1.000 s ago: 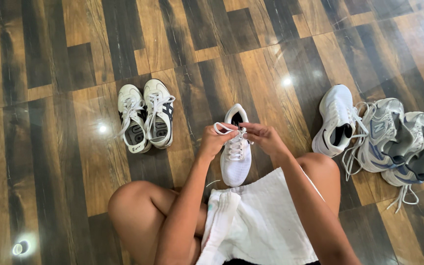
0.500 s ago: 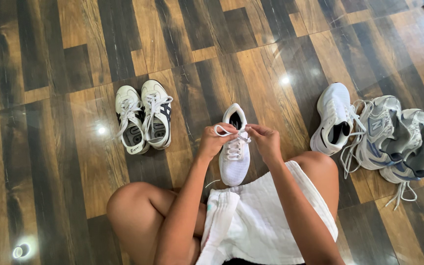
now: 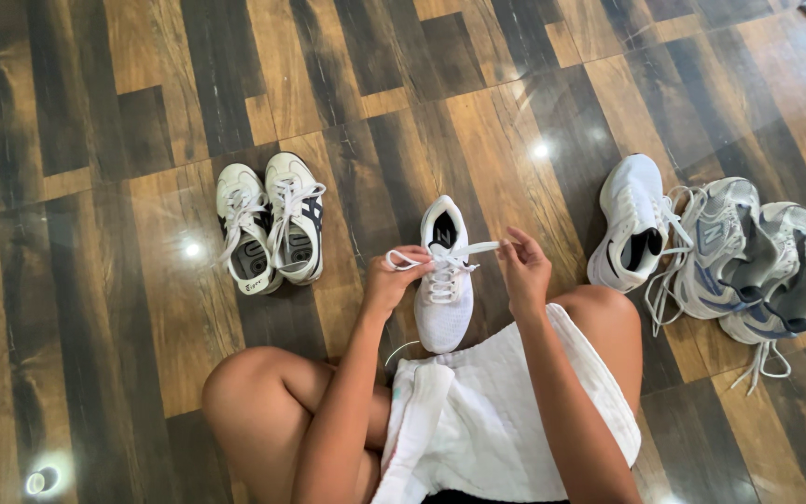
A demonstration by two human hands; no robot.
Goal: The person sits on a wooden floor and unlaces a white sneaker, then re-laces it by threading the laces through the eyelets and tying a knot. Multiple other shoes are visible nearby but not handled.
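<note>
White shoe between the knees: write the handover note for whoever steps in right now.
Left hand pinches a lace loop; right hand pulls the other lace end out taut.
The white shoe lies on the wooden floor between the knees, toe towards the person.
Done: laces threaded up the eyelets.
Left: no finished knot shows.
Pair of white shoes on the left, three shoes on the right, untouched.

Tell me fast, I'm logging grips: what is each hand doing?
Left hand: closed, pinching the white shoelace loop of the white mesh sneaker.
Right hand: closed, pulling the lace's other end.
</note>
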